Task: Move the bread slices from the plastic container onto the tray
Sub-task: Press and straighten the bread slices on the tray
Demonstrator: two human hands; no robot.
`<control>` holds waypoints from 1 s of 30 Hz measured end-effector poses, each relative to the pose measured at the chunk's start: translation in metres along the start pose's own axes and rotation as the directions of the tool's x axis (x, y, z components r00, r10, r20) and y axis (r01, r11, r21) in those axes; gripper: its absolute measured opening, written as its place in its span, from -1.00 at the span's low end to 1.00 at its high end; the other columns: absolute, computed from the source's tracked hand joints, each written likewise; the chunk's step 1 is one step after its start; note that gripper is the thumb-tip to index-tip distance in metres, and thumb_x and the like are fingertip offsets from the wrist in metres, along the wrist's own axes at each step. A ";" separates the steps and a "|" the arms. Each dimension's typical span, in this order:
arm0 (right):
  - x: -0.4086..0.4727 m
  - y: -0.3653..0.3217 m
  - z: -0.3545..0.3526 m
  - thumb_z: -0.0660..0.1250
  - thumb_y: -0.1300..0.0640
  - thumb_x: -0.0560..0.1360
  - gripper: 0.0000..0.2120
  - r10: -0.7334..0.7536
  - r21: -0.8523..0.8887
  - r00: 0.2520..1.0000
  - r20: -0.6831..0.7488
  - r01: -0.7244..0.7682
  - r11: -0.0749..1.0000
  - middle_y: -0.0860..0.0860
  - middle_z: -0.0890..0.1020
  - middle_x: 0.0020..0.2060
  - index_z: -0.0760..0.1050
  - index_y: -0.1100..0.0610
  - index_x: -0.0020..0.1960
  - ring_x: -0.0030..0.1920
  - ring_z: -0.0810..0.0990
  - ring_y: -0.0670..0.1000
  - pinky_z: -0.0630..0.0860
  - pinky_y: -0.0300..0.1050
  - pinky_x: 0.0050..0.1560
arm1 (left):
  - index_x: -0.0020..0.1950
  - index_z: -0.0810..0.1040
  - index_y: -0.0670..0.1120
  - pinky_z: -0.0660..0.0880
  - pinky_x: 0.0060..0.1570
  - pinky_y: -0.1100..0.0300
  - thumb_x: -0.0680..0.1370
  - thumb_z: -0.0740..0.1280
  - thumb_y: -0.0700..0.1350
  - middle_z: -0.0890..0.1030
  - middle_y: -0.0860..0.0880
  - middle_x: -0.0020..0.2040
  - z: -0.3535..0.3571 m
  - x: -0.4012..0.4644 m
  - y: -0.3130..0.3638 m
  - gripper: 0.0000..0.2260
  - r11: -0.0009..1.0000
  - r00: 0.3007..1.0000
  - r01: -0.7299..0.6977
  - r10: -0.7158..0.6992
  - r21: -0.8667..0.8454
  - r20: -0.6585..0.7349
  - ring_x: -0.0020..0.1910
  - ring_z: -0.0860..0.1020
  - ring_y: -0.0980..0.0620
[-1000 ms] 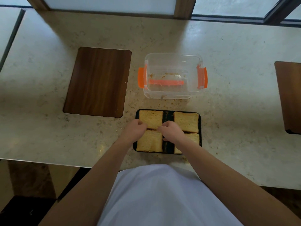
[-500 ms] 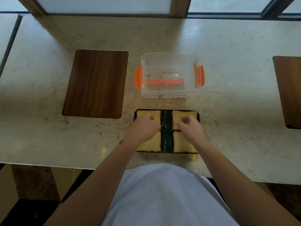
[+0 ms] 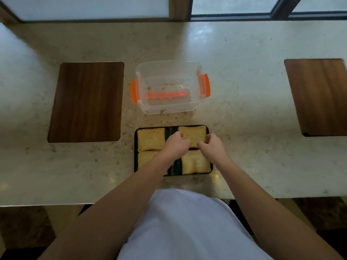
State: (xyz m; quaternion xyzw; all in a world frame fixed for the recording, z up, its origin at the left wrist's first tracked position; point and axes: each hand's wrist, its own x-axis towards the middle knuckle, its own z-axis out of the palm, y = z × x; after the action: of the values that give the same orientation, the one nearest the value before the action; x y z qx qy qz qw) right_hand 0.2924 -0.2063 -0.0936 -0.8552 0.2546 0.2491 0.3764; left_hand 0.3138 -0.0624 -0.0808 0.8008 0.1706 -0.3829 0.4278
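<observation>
Several toasted bread slices lie flat on the black tray (image 3: 176, 167), which sits at the counter's near edge. My left hand (image 3: 176, 145) and my right hand (image 3: 211, 146) both sit over the tray's right half. Their curled fingers pinch the left and right edges of the far right slice (image 3: 193, 135). The far left slice (image 3: 151, 138) and the near right slice (image 3: 195, 162) are untouched. My left forearm partly hides the near left slice (image 3: 146, 158). Just beyond the tray stands the clear plastic container (image 3: 169, 63) with orange clips, holding only crumbs.
A dark wooden board (image 3: 86, 102) lies left of the container, and another wooden board (image 3: 319, 96) at the far right. The counter's front edge runs just below the tray. Window frames line the back.
Both hands have moved from the tray's middle to the far right slice, the left hand crossing over to the right. The view has shifted slightly.
</observation>
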 end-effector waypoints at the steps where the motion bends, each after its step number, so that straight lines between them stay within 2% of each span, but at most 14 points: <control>1: 0.000 -0.001 0.000 0.34 0.05 0.48 -0.42 -0.001 -0.008 1.000 0.010 0.001 1.000 0.10 0.53 0.25 0.35 0.20 0.45 -0.07 0.48 -0.03 0.46 -0.10 -0.14 | 0.53 0.26 -0.10 0.38 0.32 -0.02 0.58 0.23 -0.04 0.36 -0.09 0.49 0.000 0.000 -0.001 -0.48 1.000 1.000 0.001 -0.001 -0.009 -0.009 0.41 0.36 -0.08; 3: 0.001 -0.003 0.003 0.33 0.04 0.48 -0.41 -0.016 -0.022 1.000 0.027 0.017 1.000 0.12 0.50 0.33 0.34 0.19 0.46 -0.08 0.48 -0.05 0.49 -0.10 -0.14 | 0.51 0.30 -0.10 0.39 0.23 0.04 0.57 0.24 -0.04 0.39 -0.08 0.47 -0.001 0.000 -0.004 -0.49 1.000 1.000 -0.004 0.004 -0.025 -0.029 0.37 0.40 -0.06; 5: 0.002 -0.005 0.009 0.33 0.05 0.49 -0.43 -0.039 -0.027 0.998 0.042 0.040 0.999 0.13 0.50 0.32 0.34 0.19 0.46 -0.17 0.45 -0.13 0.42 -0.21 -0.26 | 0.50 0.32 -0.08 0.42 0.06 0.12 0.56 0.24 -0.02 0.42 -0.07 0.43 -0.004 0.000 -0.008 -0.50 1.000 0.999 -0.010 0.009 -0.010 -0.053 0.22 0.47 0.00; 6: 0.002 -0.007 0.011 0.33 0.04 0.49 -0.44 -0.047 -0.033 0.998 0.050 0.049 0.998 0.12 0.51 0.31 0.35 0.19 0.45 -0.17 0.45 -0.13 0.43 -0.19 -0.24 | 0.50 0.32 -0.08 0.40 -0.01 0.14 0.56 0.24 -0.02 0.43 -0.07 0.42 -0.006 0.000 -0.010 -0.50 1.000 0.998 -0.010 0.010 0.005 -0.064 0.14 0.48 0.03; 9: 0.000 -0.010 0.017 0.33 0.00 0.49 -0.44 -0.052 -0.061 0.995 0.082 0.057 0.997 0.11 0.50 0.32 0.35 0.16 0.44 0.06 0.52 0.02 0.54 0.04 0.11 | 0.48 0.34 -0.06 0.39 -0.06 0.17 0.56 0.25 -0.01 0.45 -0.06 0.40 -0.012 -0.001 -0.017 -0.51 0.999 0.996 -0.006 0.009 0.034 -0.085 0.16 0.50 0.03; 10: -0.002 -0.011 0.017 0.33 0.00 0.50 -0.44 -0.053 -0.060 0.995 0.090 0.058 0.997 0.10 0.50 0.33 0.35 0.16 0.44 0.10 0.51 0.03 0.54 0.08 0.16 | 0.48 0.34 -0.06 0.40 -0.12 0.20 0.56 0.25 0.00 0.45 -0.06 0.39 -0.014 -0.002 -0.019 -0.51 0.999 0.996 -0.011 0.015 0.041 -0.089 0.08 0.53 0.09; 12: -0.005 -0.010 0.014 0.33 0.03 0.50 -0.44 -0.066 -0.036 0.994 0.084 0.069 0.997 0.11 0.51 0.32 0.35 0.17 0.45 0.09 0.50 0.02 0.53 0.02 0.11 | 0.49 0.33 -0.05 0.37 -0.26 0.26 0.57 0.24 0.00 0.45 -0.06 0.39 -0.016 -0.008 -0.023 -0.52 0.997 0.994 -0.044 0.050 0.057 -0.097 -0.12 0.47 0.24; 15: -0.011 0.002 0.002 0.34 0.07 0.52 -0.45 -0.067 -0.001 0.997 0.048 0.067 0.998 0.12 0.50 0.36 0.35 0.19 0.46 0.26 0.51 0.09 0.50 0.00 0.18 | 0.50 0.31 -0.05 0.40 -0.25 0.27 0.58 0.25 -0.02 0.41 -0.05 0.41 -0.014 -0.022 -0.032 -0.52 0.991 0.985 -0.113 0.120 0.068 -0.121 -0.13 0.47 0.26; 17: -0.017 0.014 -0.008 0.33 0.06 0.55 -0.47 -0.046 0.015 0.997 0.055 0.045 0.999 0.11 0.50 0.36 0.34 0.19 0.47 0.29 0.50 0.09 0.48 -0.01 0.16 | 0.50 0.28 -0.04 0.45 -0.31 0.26 0.58 0.25 -0.01 0.45 -0.01 0.33 -0.009 -0.036 -0.038 -0.51 0.991 0.987 -0.125 0.129 0.044 -0.101 -0.19 0.52 0.22; 21: -0.027 0.033 -0.021 0.32 0.03 0.57 -0.57 -0.002 0.047 0.997 0.072 -0.001 0.999 0.04 0.56 0.18 0.41 0.17 0.38 0.09 0.52 0.01 0.46 -0.06 0.01 | 0.53 0.23 -0.04 0.45 -0.21 0.23 0.58 0.25 -0.01 0.52 0.09 0.11 0.001 -0.051 -0.049 -0.47 0.998 0.999 -0.038 0.039 -0.040 0.020 -0.17 0.46 0.23; 24: -0.032 0.038 -0.020 0.33 0.01 0.57 -0.57 0.011 0.065 0.994 0.109 -0.019 0.998 0.00 0.54 0.11 0.42 0.16 0.37 0.10 0.53 0.02 0.48 -0.04 0.03 | 0.55 0.21 -0.07 0.46 -0.19 0.23 0.58 0.27 -0.06 0.51 0.14 -0.01 0.007 -0.051 -0.052 -0.45 0.999 0.999 -0.008 0.011 -0.053 0.048 -0.19 0.46 0.23; 26: -0.035 0.037 -0.018 0.33 0.01 0.56 -0.58 0.022 0.070 0.992 0.120 -0.030 0.997 -0.01 0.54 0.11 0.42 0.14 0.37 0.12 0.54 0.03 0.52 0.00 0.09 | 0.57 0.19 -0.06 0.52 -0.04 0.17 0.57 0.30 -0.07 0.53 0.02 0.22 0.008 -0.050 -0.050 -0.41 0.999 0.998 0.008 -0.005 -0.054 0.063 -0.02 0.53 0.16; 28: -0.035 0.035 -0.016 0.33 0.00 0.55 -0.58 0.028 0.063 0.993 0.119 -0.036 0.997 0.00 0.54 0.11 0.42 0.12 0.36 0.12 0.55 0.03 0.55 0.07 0.14 | 0.59 0.15 -0.05 0.52 0.18 0.05 0.55 0.33 -0.08 0.43 -0.07 0.41 0.008 -0.049 -0.050 -0.35 0.997 0.997 0.029 -0.024 -0.071 0.071 0.22 0.52 -0.02; 30: -0.036 0.031 -0.014 0.33 0.00 0.55 -0.57 0.029 0.072 0.991 0.127 -0.038 0.997 0.00 0.54 0.12 0.41 0.13 0.36 0.12 0.56 0.03 0.57 0.10 0.16 | 0.59 0.15 -0.06 0.51 0.23 -0.02 0.53 0.34 -0.10 0.46 -0.06 0.37 0.009 -0.048 -0.051 -0.33 0.994 0.996 0.044 -0.036 -0.098 0.080 0.22 0.52 -0.04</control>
State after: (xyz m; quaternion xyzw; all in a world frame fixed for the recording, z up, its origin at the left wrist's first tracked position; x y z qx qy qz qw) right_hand 0.2491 -0.2264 -0.0796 -0.8189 0.2539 0.2993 0.4188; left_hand 0.2479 -0.0376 -0.0752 0.7593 0.1886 -0.4133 0.4660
